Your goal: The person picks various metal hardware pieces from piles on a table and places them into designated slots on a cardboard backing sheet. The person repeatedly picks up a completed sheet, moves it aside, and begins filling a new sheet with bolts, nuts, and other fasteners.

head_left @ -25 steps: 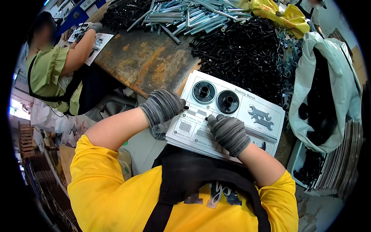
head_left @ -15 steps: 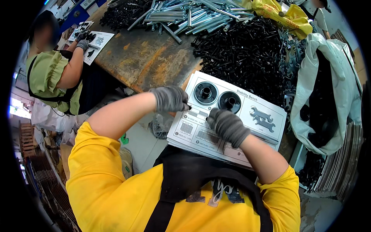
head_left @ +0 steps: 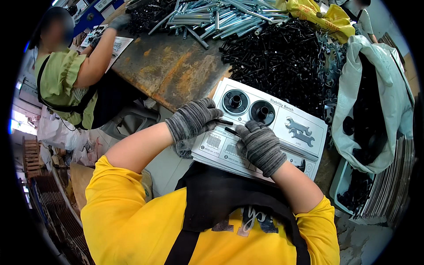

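My left hand (head_left: 193,120), in a grey knit glove, pinches a black bolt (head_left: 224,122) over the printed card (head_left: 278,115). Just below it, a second black bolt (head_left: 231,131) sticks out from the closed fingers of my right hand (head_left: 261,148), gloved alike. The two bolts lie close together, nearly parallel, above the card's left half. A round black flanged cap (head_left: 235,110) and another cap (head_left: 262,114) sit on the card's upper part. Flat open-ended wrenches (head_left: 299,132) appear to their right. The card tops a stack, and my right hand hides part of its lower row.
Beyond the card a big heap of black bolts (head_left: 269,57) covers the bench (head_left: 163,66), with metal tubes (head_left: 221,20) behind. Loose wrenches (head_left: 331,66) and a white sack (head_left: 384,79) of black parts stand right. A co-worker (head_left: 62,75) works at the left.
Both hands have turned so that the bolts now show between them, close together. The co-worker's arm has lifted toward the dark heap at the back.
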The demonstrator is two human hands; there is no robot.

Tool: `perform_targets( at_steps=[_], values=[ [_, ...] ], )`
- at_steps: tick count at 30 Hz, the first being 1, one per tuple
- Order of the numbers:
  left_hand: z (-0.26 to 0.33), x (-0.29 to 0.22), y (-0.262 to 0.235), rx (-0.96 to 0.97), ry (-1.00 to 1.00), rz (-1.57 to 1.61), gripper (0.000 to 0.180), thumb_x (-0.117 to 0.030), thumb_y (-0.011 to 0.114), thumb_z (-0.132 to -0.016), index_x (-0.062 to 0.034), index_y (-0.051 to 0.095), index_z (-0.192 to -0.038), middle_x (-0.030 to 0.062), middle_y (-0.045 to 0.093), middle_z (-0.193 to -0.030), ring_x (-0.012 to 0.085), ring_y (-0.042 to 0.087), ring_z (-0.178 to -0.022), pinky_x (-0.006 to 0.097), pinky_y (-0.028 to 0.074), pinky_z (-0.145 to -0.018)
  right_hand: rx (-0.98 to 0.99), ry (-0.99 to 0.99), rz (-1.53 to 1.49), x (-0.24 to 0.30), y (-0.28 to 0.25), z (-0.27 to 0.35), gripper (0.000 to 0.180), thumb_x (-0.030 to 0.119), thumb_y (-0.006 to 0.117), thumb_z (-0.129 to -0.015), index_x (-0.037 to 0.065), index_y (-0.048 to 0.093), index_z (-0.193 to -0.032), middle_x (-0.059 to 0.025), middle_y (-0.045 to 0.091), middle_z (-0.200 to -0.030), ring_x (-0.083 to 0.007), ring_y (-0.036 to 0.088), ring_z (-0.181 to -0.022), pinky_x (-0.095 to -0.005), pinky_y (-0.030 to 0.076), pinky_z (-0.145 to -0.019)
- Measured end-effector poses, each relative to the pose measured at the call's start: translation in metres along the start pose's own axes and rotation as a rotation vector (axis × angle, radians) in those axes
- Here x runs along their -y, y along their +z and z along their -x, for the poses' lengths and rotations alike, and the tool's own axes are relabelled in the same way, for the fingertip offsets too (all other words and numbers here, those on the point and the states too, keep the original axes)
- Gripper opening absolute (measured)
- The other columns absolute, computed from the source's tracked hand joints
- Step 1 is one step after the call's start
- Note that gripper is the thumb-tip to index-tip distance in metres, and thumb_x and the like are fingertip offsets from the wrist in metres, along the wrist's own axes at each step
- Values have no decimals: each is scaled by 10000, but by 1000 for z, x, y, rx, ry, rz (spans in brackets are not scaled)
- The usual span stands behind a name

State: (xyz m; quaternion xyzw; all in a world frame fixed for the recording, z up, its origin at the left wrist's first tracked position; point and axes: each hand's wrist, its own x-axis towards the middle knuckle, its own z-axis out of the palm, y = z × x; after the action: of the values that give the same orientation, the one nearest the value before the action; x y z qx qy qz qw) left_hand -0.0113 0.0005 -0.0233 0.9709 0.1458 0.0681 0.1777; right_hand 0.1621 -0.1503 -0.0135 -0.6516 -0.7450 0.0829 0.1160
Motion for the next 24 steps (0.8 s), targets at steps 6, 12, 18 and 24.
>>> perform_targets(
  at_steps=[6, 12, 18, 24],
  values=[
    [4, -2, 9, 46, -130, -83, 170, -206, 605, -767, -125, 610, -916, 62, 526, -737, 229, 551, -717, 329, 467, -646, 249, 133, -81, -3, 3, 4, 227, 220, 548, -792, 109, 585, -986, -121, 565, -825, -263, 589, -767, -374, 486, -675],
    [-4, -2, 12, 117, -24, 85, 279, -256, 625, -750, -109, 595, -985, 81, 556, -761, 235, 573, -757, 334, 467, -662, 227, 163, 11, 1, -1, -16, 218, 222, 527, -805, 92, 557, -977, -119, 575, -854, -256, 598, -794, -366, 499, -642],
    [-8, 2, 10, 147, 135, -77, 300, -298, 651, -718, -97, 572, -928, 68, 552, -717, 242, 580, -669, 340, 465, -581, 312, 191, 2, -4, 4, -22, 267, 279, 548, -801, 117, 564, -1012, -114, 573, -842, -251, 592, -797, -371, 495, -658],
    [-12, 12, 1, 115, 62, 197, 365, -241, 668, -724, -67, 549, -1022, 107, 584, -803, 275, 591, -716, 345, 476, -657, 232, 163, -77, -8, -15, -19, 263, 241, 578, -794, 118, 567, -1026, -112, 583, -814, -259, 596, -730, -360, 489, -656]
  ],
)
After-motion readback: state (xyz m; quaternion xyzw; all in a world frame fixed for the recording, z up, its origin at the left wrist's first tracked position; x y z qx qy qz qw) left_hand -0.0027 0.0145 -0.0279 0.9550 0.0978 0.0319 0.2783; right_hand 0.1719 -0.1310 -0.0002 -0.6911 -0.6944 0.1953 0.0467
